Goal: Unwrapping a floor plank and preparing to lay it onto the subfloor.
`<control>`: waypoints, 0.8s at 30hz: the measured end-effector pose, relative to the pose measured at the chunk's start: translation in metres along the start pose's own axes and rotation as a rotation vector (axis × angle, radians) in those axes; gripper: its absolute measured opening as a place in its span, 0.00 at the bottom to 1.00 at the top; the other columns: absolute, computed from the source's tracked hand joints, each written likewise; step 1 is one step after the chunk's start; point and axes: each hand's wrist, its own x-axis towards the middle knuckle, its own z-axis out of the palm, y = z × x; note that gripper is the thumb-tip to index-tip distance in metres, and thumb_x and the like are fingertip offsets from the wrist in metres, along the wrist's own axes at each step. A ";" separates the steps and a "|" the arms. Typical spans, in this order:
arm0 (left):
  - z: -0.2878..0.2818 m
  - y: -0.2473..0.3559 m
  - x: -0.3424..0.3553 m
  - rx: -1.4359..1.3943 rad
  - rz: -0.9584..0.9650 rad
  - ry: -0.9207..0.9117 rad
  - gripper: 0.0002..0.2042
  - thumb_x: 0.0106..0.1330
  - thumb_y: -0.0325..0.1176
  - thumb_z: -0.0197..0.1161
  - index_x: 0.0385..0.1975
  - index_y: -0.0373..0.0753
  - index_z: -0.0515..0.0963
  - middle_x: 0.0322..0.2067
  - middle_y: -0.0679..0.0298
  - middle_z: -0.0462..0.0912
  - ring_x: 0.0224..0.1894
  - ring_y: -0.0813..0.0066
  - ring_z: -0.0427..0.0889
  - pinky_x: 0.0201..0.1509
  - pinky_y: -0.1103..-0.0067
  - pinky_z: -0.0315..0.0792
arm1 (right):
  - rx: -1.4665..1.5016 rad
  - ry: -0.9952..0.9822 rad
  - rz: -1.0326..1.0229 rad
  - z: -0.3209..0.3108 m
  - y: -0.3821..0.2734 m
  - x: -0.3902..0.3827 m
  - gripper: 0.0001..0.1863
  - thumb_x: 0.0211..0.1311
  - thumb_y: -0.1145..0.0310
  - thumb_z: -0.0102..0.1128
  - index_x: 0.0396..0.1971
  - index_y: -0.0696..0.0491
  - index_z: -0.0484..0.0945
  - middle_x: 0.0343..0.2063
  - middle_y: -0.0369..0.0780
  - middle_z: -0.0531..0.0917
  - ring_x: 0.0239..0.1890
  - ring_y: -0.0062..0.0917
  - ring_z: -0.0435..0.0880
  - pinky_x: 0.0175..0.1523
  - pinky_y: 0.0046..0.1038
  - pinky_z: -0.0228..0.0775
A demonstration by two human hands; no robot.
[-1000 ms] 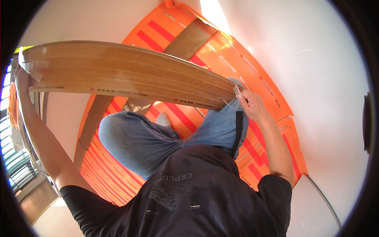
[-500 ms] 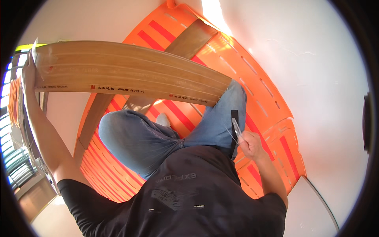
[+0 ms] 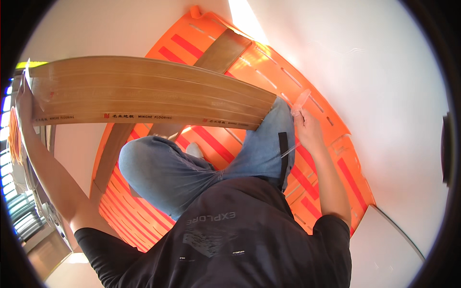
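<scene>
A long brown flooring plank (image 3: 158, 91) lies crosswise in front of me, its underside with printed marks facing me. Its right end rests against my right knee. My left hand (image 3: 24, 102) is closed on the far left end, its fingers partly hidden at the edge. A thin white strip (image 3: 28, 77) stands up at that end. Just right of my knee, my right hand (image 3: 309, 128) is closed on a translucent, film-like strip (image 3: 301, 99), which points up and away. A black strap-like strip (image 3: 283, 144) lies along my right thigh, with a thin clear piece across it.
Beneath me spreads an orange slotted mat (image 3: 353, 192) with red stripes. More brown planks (image 3: 223, 50) lie on it beyond and left of my legs. White walls (image 3: 379, 96) rise at the right and back. An orange cord coil (image 3: 15, 137) hangs at the far left.
My right hand has moved forward from beside my thigh to beside my knee, carrying the translucent strip. My left hand still holds the plank, which sits slightly lower and further left in view.
</scene>
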 end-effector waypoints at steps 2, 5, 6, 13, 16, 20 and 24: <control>0.025 0.020 -0.009 0.198 0.082 -0.180 0.26 0.80 0.51 0.40 0.73 0.49 0.64 0.66 0.52 0.74 0.66 0.49 0.74 0.70 0.64 0.65 | -0.020 -0.098 0.129 0.007 0.027 0.009 0.16 0.76 0.60 0.54 0.47 0.59 0.78 0.35 0.40 0.82 0.32 0.22 0.80 0.40 0.28 0.72; 0.027 0.078 -0.054 -0.577 -0.267 -0.123 0.25 0.81 0.49 0.38 0.73 0.52 0.64 0.65 0.50 0.74 0.66 0.47 0.73 0.69 0.64 0.65 | 0.161 -0.058 0.124 0.025 0.040 0.024 0.17 0.75 0.59 0.54 0.52 0.55 0.79 0.45 0.44 0.87 0.44 0.36 0.87 0.50 0.34 0.75; 0.044 0.037 -0.057 -0.369 -0.150 -0.086 0.25 0.81 0.50 0.37 0.73 0.52 0.64 0.64 0.49 0.74 0.65 0.46 0.73 0.69 0.64 0.65 | 0.175 -0.065 0.113 0.039 0.051 0.037 0.17 0.75 0.59 0.54 0.52 0.55 0.79 0.45 0.44 0.87 0.44 0.36 0.87 0.50 0.34 0.75; 0.071 0.027 -0.056 -0.300 -0.097 -0.013 0.27 0.79 0.54 0.41 0.71 0.50 0.67 0.64 0.45 0.74 0.65 0.44 0.72 0.69 0.62 0.65 | 0.512 -0.140 0.207 0.059 0.044 0.074 0.20 0.70 0.60 0.62 0.54 0.59 0.78 0.43 0.42 0.86 0.34 0.25 0.81 0.44 0.30 0.75; 0.054 0.017 -0.055 -0.406 -0.283 -0.110 0.28 0.79 0.51 0.43 0.70 0.41 0.67 0.64 0.44 0.73 0.65 0.43 0.73 0.69 0.62 0.65 | 0.395 -0.105 0.051 0.054 0.025 0.084 0.18 0.69 0.62 0.64 0.51 0.59 0.80 0.41 0.41 0.86 0.32 0.24 0.79 0.43 0.29 0.75; 0.040 0.003 -0.067 -0.238 -0.189 0.021 0.27 0.78 0.49 0.45 0.68 0.37 0.69 0.57 0.44 0.80 0.56 0.50 0.82 0.60 0.65 0.73 | 0.122 -0.200 -0.244 0.024 -0.019 0.088 0.13 0.69 0.64 0.63 0.44 0.57 0.85 0.40 0.42 0.87 0.34 0.26 0.81 0.45 0.30 0.75; 0.025 0.008 -0.066 -0.757 -0.366 0.002 0.26 0.75 0.50 0.50 0.64 0.37 0.74 0.48 0.53 0.85 0.48 0.67 0.84 0.52 0.72 0.75 | 0.139 -0.286 -0.339 0.013 -0.033 0.088 0.11 0.69 0.66 0.61 0.44 0.56 0.86 0.40 0.43 0.87 0.37 0.31 0.85 0.48 0.32 0.76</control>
